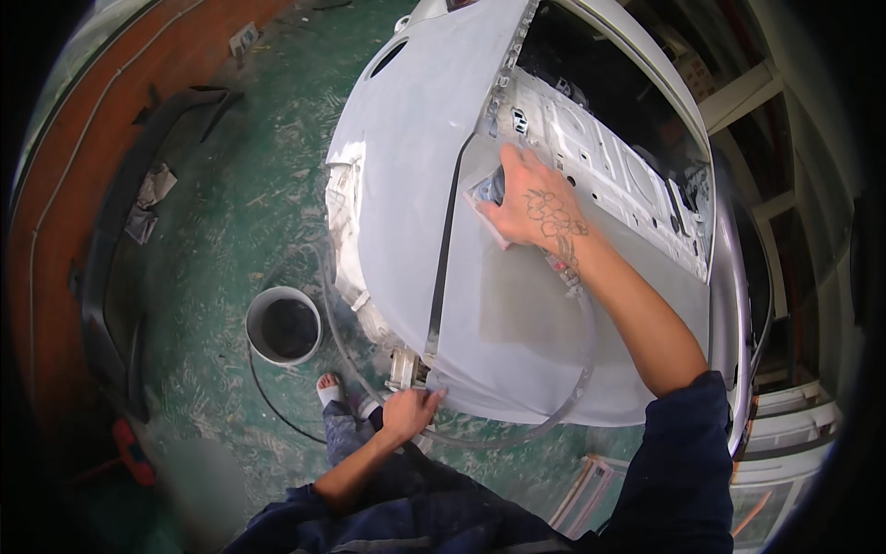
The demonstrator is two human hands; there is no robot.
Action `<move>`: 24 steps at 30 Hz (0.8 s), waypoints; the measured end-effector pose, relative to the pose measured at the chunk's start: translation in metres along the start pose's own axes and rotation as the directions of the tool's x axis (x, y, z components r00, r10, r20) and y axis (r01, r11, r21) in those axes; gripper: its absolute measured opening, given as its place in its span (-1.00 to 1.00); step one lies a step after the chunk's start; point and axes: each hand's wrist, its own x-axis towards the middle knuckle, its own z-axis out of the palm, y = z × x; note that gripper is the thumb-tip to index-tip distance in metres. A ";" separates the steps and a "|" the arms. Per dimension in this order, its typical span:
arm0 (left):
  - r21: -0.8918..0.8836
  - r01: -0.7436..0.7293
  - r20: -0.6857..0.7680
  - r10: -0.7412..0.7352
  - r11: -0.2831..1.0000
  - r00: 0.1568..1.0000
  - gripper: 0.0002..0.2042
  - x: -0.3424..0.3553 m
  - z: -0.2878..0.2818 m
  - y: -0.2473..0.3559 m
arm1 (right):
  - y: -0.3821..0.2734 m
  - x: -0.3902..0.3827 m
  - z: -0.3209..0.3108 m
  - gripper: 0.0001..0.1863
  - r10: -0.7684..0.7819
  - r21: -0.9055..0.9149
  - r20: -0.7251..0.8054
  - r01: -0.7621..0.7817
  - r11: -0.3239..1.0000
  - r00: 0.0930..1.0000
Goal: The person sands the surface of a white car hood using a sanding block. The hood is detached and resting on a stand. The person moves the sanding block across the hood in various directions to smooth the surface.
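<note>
My right hand (pixel 537 198), with a line drawing on its back, is wrapped round a sander (pixel 484 196). The sander has a pale pad edge and lies against the light grey car door (pixel 517 369), near its upper front corner. A clear hose (pixel 589 346) runs from below my right wrist, curving down across the door. My left hand (pixel 410 413) is low by the door's front bottom corner, at the gap beside the grey fender (pixel 406 185). Its thumb stretches out toward the door edge, apart from the fingers, which are partly hidden; I see nothing held in it.
A grey bucket (pixel 268 355) with dark contents stands on the dusty green floor (pixel 212 268), near my foot. The hose and a dark cable trail there. A black bumper (pixel 106 258) lies along the orange wall (pixel 65 175). Exposed car metal (pixel 346 222) borders the fender.
</note>
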 end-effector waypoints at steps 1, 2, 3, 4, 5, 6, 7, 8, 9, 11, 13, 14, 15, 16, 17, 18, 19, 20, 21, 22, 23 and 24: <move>0.026 -0.008 -0.016 0.009 1.000 1.000 -0.34 -0.001 0.002 -0.003 | -0.003 -0.012 0.001 -0.39 -0.044 -0.010 0.019 0.044 0.999 0.999; 0.051 -0.013 -0.032 0.015 0.999 0.999 -0.35 -0.002 0.003 -0.004 | -0.005 -0.020 0.002 -0.38 -0.041 -0.007 0.032 0.042 0.999 0.999; 0.034 -0.002 -0.031 0.003 0.999 1.000 -0.35 -0.001 0.003 -0.005 | -0.007 -0.027 0.003 -0.38 -0.041 -0.004 0.045 0.041 0.999 0.998; 0.015 0.011 -0.031 -0.011 1.000 0.999 -0.36 0.001 0.003 -0.007 | -0.009 -0.028 0.003 -0.37 -0.042 -0.001 0.058 0.042 0.999 0.997; 0.001 0.016 -0.022 -0.016 1.000 1.000 -0.36 0.002 0.003 -0.005 | -0.006 -0.025 0.004 -0.37 -0.041 -0.010 0.032 0.041 0.999 0.999; -0.009 0.016 -0.025 -0.016 1.000 1.000 -0.37 0.002 0.003 -0.004 | -0.002 -0.017 0.006 -0.38 -0.041 -0.018 0.005 0.041 0.999 0.999; -0.019 0.016 -0.029 -0.017 1.000 0.999 -0.37 0.001 0.004 -0.002 | 0.000 -0.008 0.006 -0.38 -0.042 -0.026 -0.021 0.042 0.999 0.999; -0.024 0.014 -0.030 -0.015 1.000 0.999 -0.38 0.001 0.004 -0.002 | 0.002 0.000 0.003 -0.39 -0.024 -0.038 -0.031 0.023 0.999 0.999; -0.029 0.022 -0.022 -0.023 0.999 0.999 -0.37 0.001 0.005 -0.003 | 0.002 0.012 0.001 -0.39 -0.009 -0.045 -0.039 0.007 0.999 0.999; -0.041 0.038 -0.006 -0.039 0.998 0.999 -0.35 0.002 0.005 -0.004 | 0.004 0.030 -0.002 -0.38 0.016 -0.051 -0.046 -0.018 0.999 0.999; -0.096 0.064 0.043 -0.060 0.993 0.997 -0.35 0.001 0.004 -0.004 | 0.006 0.038 -0.002 -0.36 0.039 -0.049 -0.042 -0.041 0.998 0.998; -0.130 0.079 0.061 -0.072 0.988 0.996 -0.35 0.001 0.003 -0.004 | 0.003 0.035 -0.002 -0.38 0.020 -0.046 -0.049 -0.023 0.999 0.999; -0.118 0.087 0.065 -0.079 0.989 0.995 -0.35 0.000 0.002 -0.004 | -0.001 0.027 -0.001 -0.40 0.003 -0.044 -0.057 -0.006 0.999 0.998; -0.105 0.094 0.071 -0.086 0.990 0.994 -0.35 -0.001 0.001 -0.005 | -0.005 0.019 0.000 -0.41 -0.013 -0.041 -0.064 0.010 0.999 0.998; -0.097 0.101 0.071 -0.095 0.990 0.993 -0.35 -0.001 0.000 -0.005 | -0.009 0.010 -0.002 -0.41 -0.027 -0.053 -0.037 0.025 0.998 0.999; -0.102 0.097 0.064 -0.091 0.990 0.994 -0.35 -0.002 0.001 -0.006 | -0.012 0.000 -0.003 -0.41 -0.040 -0.066 -0.010 0.039 0.997 0.999; -0.108 0.094 0.057 -0.088 0.990 0.994 -0.35 -0.002 0.003 -0.008 | -0.014 -0.003 -0.005 -0.41 -0.054 -0.078 0.018 0.055 0.995 0.998; -0.107 0.082 0.059 -0.076 0.991 0.995 -0.35 -0.003 0.005 -0.006 | -0.009 -0.005 -0.007 -0.38 -0.025 -0.089 0.023 0.027 0.996 0.999; -0.109 0.079 0.062 -0.072 0.991 0.995 -0.35 -0.003 0.006 -0.005 | -0.004 -0.004 -0.007 -0.36 0.001 -0.099 0.028 0.002 0.995 1.000; -0.111 0.076 0.064 -0.070 0.991 0.996 -0.35 -0.004 0.007 -0.004 | -0.001 -0.001 -0.008 -0.34 0.027 -0.110 0.033 -0.023 0.994 0.999; -0.111 0.076 0.061 -0.069 0.991 0.996 -0.35 -0.003 0.007 -0.004 | 0.003 0.008 -0.008 -0.33 0.044 -0.111 0.028 -0.040 0.993 0.999; -0.110 0.076 0.071 -0.068 0.991 0.995 -0.35 -0.002 0.008 -0.004 | 0.008 0.019 -0.010 -0.33 0.066 -0.113 0.024 -0.062 0.992 0.998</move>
